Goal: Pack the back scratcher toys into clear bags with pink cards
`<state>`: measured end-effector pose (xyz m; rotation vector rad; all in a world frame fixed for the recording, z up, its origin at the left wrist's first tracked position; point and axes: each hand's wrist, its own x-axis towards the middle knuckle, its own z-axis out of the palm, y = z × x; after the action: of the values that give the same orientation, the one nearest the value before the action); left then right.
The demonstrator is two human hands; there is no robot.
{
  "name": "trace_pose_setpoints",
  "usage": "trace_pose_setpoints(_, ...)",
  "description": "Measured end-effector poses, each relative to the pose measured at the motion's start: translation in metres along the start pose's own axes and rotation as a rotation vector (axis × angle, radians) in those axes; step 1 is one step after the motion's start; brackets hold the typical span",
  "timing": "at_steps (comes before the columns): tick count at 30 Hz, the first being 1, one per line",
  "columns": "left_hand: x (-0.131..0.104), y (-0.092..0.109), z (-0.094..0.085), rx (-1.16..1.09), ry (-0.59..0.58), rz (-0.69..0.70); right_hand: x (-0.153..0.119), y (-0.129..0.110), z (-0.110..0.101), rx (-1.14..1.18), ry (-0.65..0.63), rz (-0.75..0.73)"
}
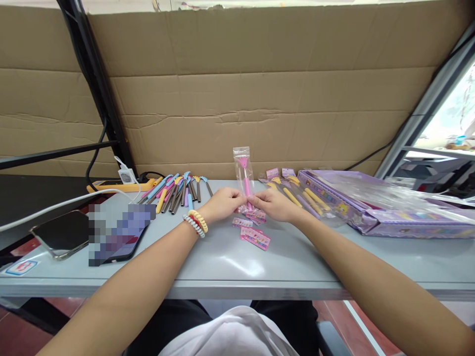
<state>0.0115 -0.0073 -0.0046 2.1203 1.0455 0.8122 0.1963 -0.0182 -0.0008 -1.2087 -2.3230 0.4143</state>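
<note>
Between my hands a pink back scratcher (243, 162), its small claw hand uppermost, stands upright inside a clear plastic bag (242, 150). My left hand (225, 201) pinches the lower left of the bag, with thumb and fingers pressed together. On the lower right, my right hand (273, 202) pinches it too, near the end of the pink handle. Just below lie several pink printed cards (256, 237), partly overlapping. Loose back scratchers (174, 192) in several colours are heaped left of my left hand. Bagged back scratchers (297, 194), yellow and purple, rest beyond my right hand.
A purple box (371, 217) with clear plastic bags (393, 190) over it occupies the right side. Two phones lie at the left, one dark (67, 232), one with a blurred screen (126, 232). A yellow power strip (115, 187) and white cable sit behind. Cardboard (260, 94) walls the back.
</note>
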Motion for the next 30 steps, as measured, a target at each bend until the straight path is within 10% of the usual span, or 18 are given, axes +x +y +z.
trace_pose_setpoints(10, -0.001, 0.002, 0.001, -0.643, -0.1, -0.031, -0.001, -0.004, -0.002, -0.117, 0.186, -0.117)
trace_pose_setpoints(17, -0.004, 0.005, 0.005, -0.4, -0.202, 0.019, 0.0, -0.004, 0.005, -0.097, 0.213, -0.212)
trace_pose_setpoints(30, 0.0, 0.003, 0.01, -0.296, 0.004, 0.181, 0.0, -0.001, 0.004, 0.054, 0.182, -0.176)
